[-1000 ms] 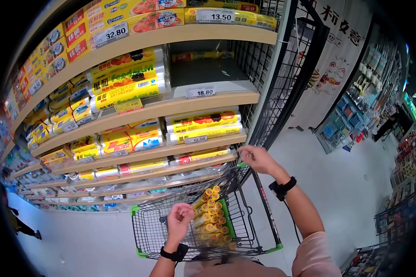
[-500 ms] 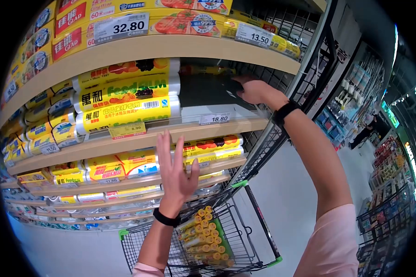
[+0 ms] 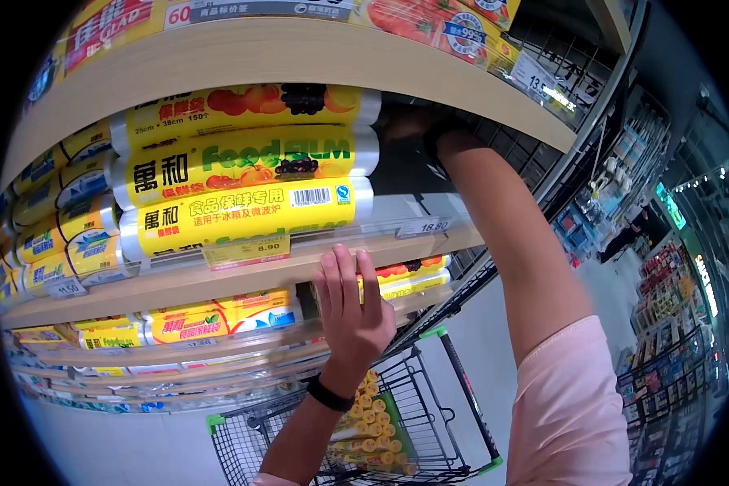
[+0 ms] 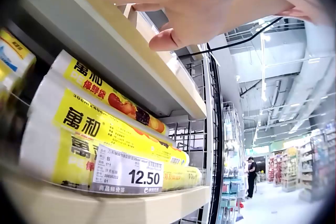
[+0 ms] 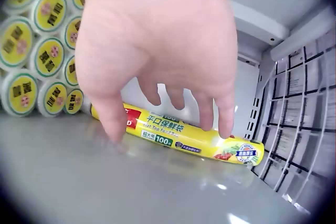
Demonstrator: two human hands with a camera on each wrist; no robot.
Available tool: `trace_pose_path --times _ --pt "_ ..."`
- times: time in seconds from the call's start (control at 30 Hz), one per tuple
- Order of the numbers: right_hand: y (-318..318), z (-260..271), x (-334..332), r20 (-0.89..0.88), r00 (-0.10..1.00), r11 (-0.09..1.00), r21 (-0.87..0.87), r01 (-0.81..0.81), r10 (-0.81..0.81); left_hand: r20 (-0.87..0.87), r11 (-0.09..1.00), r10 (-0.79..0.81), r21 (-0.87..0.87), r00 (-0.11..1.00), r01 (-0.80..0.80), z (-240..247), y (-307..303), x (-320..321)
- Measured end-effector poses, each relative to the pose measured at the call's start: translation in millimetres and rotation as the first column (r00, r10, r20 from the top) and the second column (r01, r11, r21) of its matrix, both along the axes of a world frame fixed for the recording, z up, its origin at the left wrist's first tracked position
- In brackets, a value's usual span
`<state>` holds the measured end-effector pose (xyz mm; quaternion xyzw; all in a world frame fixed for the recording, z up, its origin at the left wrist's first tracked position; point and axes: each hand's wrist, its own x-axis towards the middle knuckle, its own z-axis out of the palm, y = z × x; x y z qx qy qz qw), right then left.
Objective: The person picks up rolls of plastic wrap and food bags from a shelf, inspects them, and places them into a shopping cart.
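Observation:
My right hand point(image 5: 157, 40) reaches deep into the shelf, palm down. Its fingers spread over a yellow roll of flat-top food bags point(image 5: 173, 136) lying crosswise at the back; the fingertips overlap the roll in the right wrist view. In the head view, shadow under the upper shelf dims this hand. My left hand point(image 3: 356, 316) is raised at the shelf's front edge point(image 3: 170, 283), straight fingers against it beside a yellow 8.90 price tag point(image 3: 247, 250). Large yellow food-bag rolls point(image 3: 243, 154) are stacked left of my right arm.
A wire side panel point(image 5: 304, 98) bounds the shelf on the right. Below stands a shopping cart point(image 3: 216, 423) holding several yellow rolls point(image 3: 373, 421). More bag rolls point(image 4: 110, 113) fill the shelf underneath. An aisle with a person point(image 4: 251, 176) lies to the right.
My right hand has gone from above the cart into the shelf and further back. My left hand has risen from over the cart to the shelf edge. The view has come closer to the shelf.

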<state>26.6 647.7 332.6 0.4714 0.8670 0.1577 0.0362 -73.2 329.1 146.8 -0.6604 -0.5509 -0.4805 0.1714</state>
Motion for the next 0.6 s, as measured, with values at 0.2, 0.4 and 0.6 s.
trace_pose_path --times 0.2,0.4,0.6 --pt "15 -3 -28 0.065 0.998 0.993 0.114 -0.018 0.011 0.012 0.999 0.025 0.035 1.000 -0.026 -6 3 2" --pt "8 -2 -24 0.101 0.995 0.980 0.195 -0.033 0.014 0.003 0.998 0.035 0.053 0.999 -0.035 -3 2 2" --pt "-15 6 -8 0.125 0.992 0.966 0.254 -0.052 0.020 0.005 0.999 0.025 0.046 1.000 -0.025 0 -3 -1"
